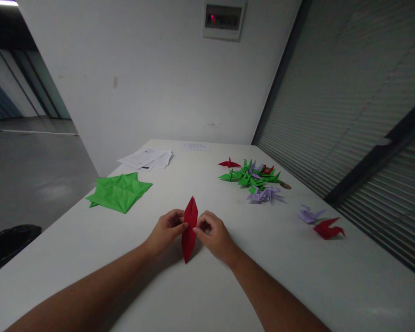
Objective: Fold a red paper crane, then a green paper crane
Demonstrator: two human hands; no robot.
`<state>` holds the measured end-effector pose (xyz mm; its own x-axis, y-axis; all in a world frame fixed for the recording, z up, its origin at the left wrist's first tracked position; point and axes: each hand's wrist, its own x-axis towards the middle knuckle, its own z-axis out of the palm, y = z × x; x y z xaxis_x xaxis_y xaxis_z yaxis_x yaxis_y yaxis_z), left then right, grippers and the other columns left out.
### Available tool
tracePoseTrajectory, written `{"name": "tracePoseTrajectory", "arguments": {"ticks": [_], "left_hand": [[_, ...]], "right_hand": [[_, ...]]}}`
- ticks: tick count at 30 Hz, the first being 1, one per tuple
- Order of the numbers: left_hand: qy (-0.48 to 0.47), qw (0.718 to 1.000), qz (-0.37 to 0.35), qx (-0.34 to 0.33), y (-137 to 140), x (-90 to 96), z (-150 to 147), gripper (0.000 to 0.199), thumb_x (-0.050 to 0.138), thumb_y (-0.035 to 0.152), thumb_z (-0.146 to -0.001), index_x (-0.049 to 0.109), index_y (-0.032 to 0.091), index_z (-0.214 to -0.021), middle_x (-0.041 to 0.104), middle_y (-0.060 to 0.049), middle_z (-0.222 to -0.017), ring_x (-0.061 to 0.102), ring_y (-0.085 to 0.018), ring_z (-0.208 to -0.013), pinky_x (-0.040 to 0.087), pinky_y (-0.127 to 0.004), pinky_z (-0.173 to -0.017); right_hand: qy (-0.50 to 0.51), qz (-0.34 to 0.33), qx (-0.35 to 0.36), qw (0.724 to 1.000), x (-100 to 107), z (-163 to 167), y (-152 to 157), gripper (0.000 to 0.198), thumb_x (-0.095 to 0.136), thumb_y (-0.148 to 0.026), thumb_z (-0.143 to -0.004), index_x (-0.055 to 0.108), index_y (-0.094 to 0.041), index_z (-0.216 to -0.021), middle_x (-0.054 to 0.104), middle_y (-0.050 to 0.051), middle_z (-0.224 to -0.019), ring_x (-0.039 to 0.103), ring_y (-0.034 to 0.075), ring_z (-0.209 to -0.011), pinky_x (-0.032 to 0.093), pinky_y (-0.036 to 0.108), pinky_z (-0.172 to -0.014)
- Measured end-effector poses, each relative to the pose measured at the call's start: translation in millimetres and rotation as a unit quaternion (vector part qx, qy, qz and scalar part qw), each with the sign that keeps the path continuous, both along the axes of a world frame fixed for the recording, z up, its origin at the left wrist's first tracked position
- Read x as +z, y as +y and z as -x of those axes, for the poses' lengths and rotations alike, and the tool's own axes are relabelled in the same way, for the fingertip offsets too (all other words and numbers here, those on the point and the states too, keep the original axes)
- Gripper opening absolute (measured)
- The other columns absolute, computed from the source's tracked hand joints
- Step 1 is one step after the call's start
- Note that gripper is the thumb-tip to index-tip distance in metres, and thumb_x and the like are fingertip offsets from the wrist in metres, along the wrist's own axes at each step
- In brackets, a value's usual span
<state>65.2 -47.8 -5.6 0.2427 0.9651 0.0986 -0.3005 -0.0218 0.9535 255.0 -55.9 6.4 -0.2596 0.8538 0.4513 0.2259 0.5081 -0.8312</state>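
A narrow, pointed piece of folded red origami paper [189, 242] is held upright lengthwise between my two hands, near the middle of the white table. My left hand [168, 229] pinches its left edge, thumb on the front face. On the opposite edge, my right hand [215, 234] grips the paper between thumb and curled fingers. The fingertips behind the paper are partly hidden. Its upper end shows a small split tip, and its lower end tapers to one point.
Creased green paper sheets [121, 191] lie at the left edge, with printed papers [147, 159] behind. Green, purple and red paper cranes [251, 176] are heaped at the right. A purple crane [309, 215] and a red crane [328, 229] sit nearer. A black-lined bin [10, 244] stands left.
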Motion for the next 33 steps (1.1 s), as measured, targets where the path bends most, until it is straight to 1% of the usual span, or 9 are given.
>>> {"name": "tracePoseTrajectory", "arguments": {"ticks": [2,5,8,10,13,21,25,29,33], "left_hand": [[-0.025,0.999,0.020,0.010,-1,-0.1,0,0.047,0.088,0.028,-0.071,0.058,0.022,-0.106,0.073,0.001,-0.079,0.066,-0.015,-0.067,0.054,-0.027,-0.065],[-0.048,0.998,0.032,0.025,-2,1.4,0,0.051,0.087,0.026,-0.071,0.049,0.025,-0.106,0.069,0.005,-0.076,0.064,-0.013,-0.061,0.051,-0.023,-0.059],[-0.041,0.999,0.016,0.025,-2,2.0,0,0.039,0.085,0.026,-0.073,0.053,0.022,-0.095,0.067,0.004,-0.076,0.062,-0.011,-0.062,0.047,-0.020,-0.057],[-0.024,0.999,0.001,0.023,-1,1.3,0,0.029,0.084,0.027,-0.075,0.059,0.019,-0.087,0.067,0.002,-0.076,0.061,-0.011,-0.063,0.045,-0.020,-0.057],[-0.005,1.000,-0.009,0.018,1,-0.8,1,0.024,0.083,0.028,-0.076,0.066,0.017,-0.087,0.069,0.000,-0.080,0.063,-0.013,-0.069,0.048,-0.023,-0.062],[0.015,0.999,-0.039,-0.001,3,-2.2,3,0.021,0.083,0.031,-0.079,0.070,0.016,-0.086,0.071,-0.003,-0.082,0.065,-0.015,-0.074,0.050,-0.026,-0.068],[0.023,1.000,-0.017,-0.009,-1,2.0,3,0.013,0.075,0.025,-0.082,0.072,0.016,-0.091,0.074,-0.005,-0.088,0.067,-0.018,-0.081,0.053,-0.032,-0.079],[0.050,0.997,-0.056,-0.021,-4,5.2,3,0.013,0.072,0.018,-0.080,0.073,0.016,-0.093,0.076,-0.007,-0.096,0.069,-0.021,-0.092,0.052,-0.034,-0.088],[0.060,0.992,-0.097,-0.050,-3,4.8,3,0.022,0.078,0.025,-0.079,0.070,0.016,-0.098,0.076,-0.009,-0.102,0.069,-0.023,-0.098,0.053,-0.036,-0.090]], "right_hand": [[0.008,-0.018,0.013,1.000,-1,-1,1,0.010,0.061,-0.012,-0.083,0.064,-0.021,-0.083,0.057,0.001,-0.084,0.055,0.017,-0.076,0.045,0.028,-0.068],[0.000,-0.044,0.039,0.998,-3,-2,2,0.025,0.055,-0.007,-0.083,0.071,-0.022,-0.093,0.058,0.003,-0.089,0.057,0.017,-0.082,0.046,0.029,-0.072],[-0.020,-0.058,0.046,0.997,-4,-3,2,0.035,0.053,-0.003,-0.081,0.075,-0.024,-0.099,0.059,0.004,-0.090,0.058,0.018,-0.084,0.047,0.029,-0.073],[-0.021,-0.050,0.050,0.997,-4,-3,2,0.036,0.055,-0.003,-0.081,0.075,-0.024,-0.103,0.060,0.004,-0.093,0.059,0.017,-0.083,0.049,0.029,-0.074],[-0.011,-0.035,0.050,0.998,-4,-2,1,0.033,0.060,-0.005,-0.081,0.074,-0.024,-0.105,0.060,0.004,-0.098,0.060,0.017,-0.083,0.053,0.029,-0.074],[0.042,0.000,0.056,0.998,-6,-3,5,0.009,0.073,-0.025,-0.086,0.073,-0.023,-0.095,0.059,0.008,-0.111,0.064,0.019,-0.094,0.056,0.028,-0.076],[0.062,0.010,0.043,0.997,-7,-4,8,0.013,0.072,-0.035,-0.090,0.075,-0.022,-0.090,0.064,0.009,-0.107,0.065,0.020,-0.094,0.055,0.031,-0.078],[0.075,0.011,0.014,0.997,-7,-4,11,0.015,0.073,-0.034,-0.088,0.075,-0.021,-0.083,0.068,0.010,-0.101,0.065,0.022,-0.094,0.054,0.033,-0.081],[0.086,0.011,0.005,0.996,-9,-3,12,0.011,0.074,-0.028,-0.084,0.073,-0.020,-0.078,0.071,0.009,-0.094,0.067,0.022,-0.089,0.053,0.034,-0.080]]}}
